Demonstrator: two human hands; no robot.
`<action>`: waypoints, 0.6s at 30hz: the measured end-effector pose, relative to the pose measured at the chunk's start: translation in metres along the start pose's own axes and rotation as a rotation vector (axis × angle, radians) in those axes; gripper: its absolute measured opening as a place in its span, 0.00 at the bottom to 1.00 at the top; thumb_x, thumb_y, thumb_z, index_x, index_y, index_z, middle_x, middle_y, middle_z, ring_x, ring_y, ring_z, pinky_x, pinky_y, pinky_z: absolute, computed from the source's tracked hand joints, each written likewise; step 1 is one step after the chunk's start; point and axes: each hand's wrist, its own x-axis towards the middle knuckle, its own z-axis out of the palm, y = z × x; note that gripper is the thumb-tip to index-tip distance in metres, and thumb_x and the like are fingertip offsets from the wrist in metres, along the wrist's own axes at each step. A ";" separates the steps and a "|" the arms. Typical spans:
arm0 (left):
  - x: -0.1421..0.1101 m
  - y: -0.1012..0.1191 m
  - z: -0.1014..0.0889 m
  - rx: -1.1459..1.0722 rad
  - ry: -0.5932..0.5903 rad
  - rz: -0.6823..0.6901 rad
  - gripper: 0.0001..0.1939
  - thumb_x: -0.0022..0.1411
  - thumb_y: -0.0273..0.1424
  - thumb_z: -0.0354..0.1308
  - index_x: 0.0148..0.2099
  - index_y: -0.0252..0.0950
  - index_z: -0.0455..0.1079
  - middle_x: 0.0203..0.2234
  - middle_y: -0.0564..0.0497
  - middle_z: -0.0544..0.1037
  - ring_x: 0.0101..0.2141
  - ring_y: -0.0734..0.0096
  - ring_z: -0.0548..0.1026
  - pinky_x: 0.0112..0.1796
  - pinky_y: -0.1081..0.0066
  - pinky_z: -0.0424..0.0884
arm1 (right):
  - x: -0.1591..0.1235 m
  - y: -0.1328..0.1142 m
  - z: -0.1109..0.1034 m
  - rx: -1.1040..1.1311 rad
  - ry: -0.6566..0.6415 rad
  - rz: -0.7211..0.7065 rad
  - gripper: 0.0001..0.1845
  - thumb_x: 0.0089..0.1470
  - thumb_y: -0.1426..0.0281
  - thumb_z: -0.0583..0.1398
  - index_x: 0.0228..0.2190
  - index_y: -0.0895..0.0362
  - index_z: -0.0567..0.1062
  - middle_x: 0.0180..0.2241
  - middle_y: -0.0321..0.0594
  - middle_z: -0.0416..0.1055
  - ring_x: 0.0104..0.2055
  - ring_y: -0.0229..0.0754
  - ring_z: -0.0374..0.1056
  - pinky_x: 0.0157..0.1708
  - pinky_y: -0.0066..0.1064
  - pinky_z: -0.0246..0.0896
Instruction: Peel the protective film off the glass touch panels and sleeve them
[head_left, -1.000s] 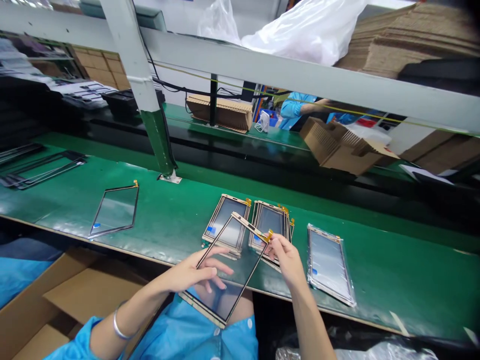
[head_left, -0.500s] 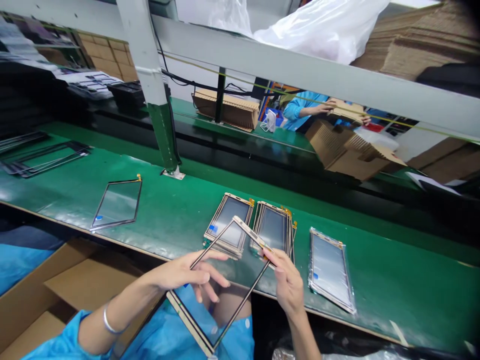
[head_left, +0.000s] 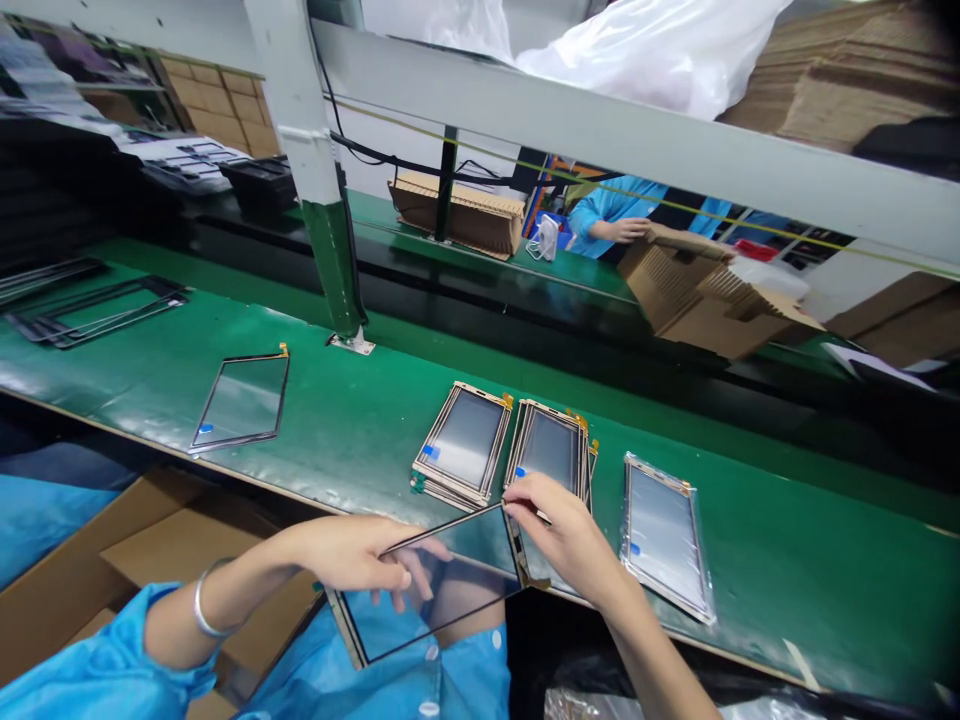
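A glass touch panel [head_left: 472,575] with a dark, thin border hangs tilted over my lap, just off the bench's front edge. Its left side is gripped by my left hand [head_left: 349,552], the thumb in front and the other fingers visible through the clear glass. My right hand [head_left: 566,530] pinches the upper right corner, near an orange flex tail [head_left: 536,583]. Behind the hands lie a stack of panels [head_left: 466,435] with a blue tab and a second stack [head_left: 553,450], partly hidden by my right hand.
On the green bench [head_left: 352,420] a single panel [head_left: 244,397] lies left, a film-wrapped panel [head_left: 664,530] right. Black frames [head_left: 97,310] lie far left. A post [head_left: 330,250] rises from the bench. An opened carton [head_left: 150,540] sits below left. Across, a co-worker's hand [head_left: 626,230] touches a cardboard box [head_left: 697,300].
The panel has tipped flatter and its tail end has swung down. My right hand has shifted from its top edge to the corner, turning over. The co-worker's hands have moved at the cardboard box.
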 end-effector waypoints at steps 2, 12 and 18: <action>-0.001 0.000 -0.002 0.027 -0.022 0.015 0.28 0.59 0.25 0.52 0.62 0.44 0.60 0.45 0.46 0.78 0.36 0.66 0.79 0.29 0.76 0.73 | -0.002 -0.003 -0.002 -0.029 -0.041 -0.033 0.06 0.62 0.73 0.52 0.34 0.55 0.69 0.31 0.39 0.68 0.34 0.39 0.64 0.35 0.30 0.60; 0.005 -0.009 -0.009 -0.124 -0.125 0.014 0.23 0.63 0.32 0.54 0.60 0.42 0.61 0.46 0.45 0.78 0.37 0.67 0.80 0.29 0.77 0.72 | -0.014 -0.009 0.005 -0.388 0.228 -0.254 0.07 0.58 0.79 0.52 0.34 0.56 0.67 0.34 0.43 0.68 0.36 0.40 0.64 0.32 0.29 0.62; 0.012 -0.015 -0.027 -0.400 -0.182 0.060 0.23 0.60 0.33 0.59 0.57 0.40 0.63 0.43 0.45 0.79 0.35 0.63 0.80 0.27 0.76 0.72 | -0.042 -0.019 0.005 0.170 0.197 -0.006 0.08 0.61 0.77 0.49 0.33 0.53 0.63 0.36 0.41 0.70 0.33 0.36 0.68 0.31 0.28 0.65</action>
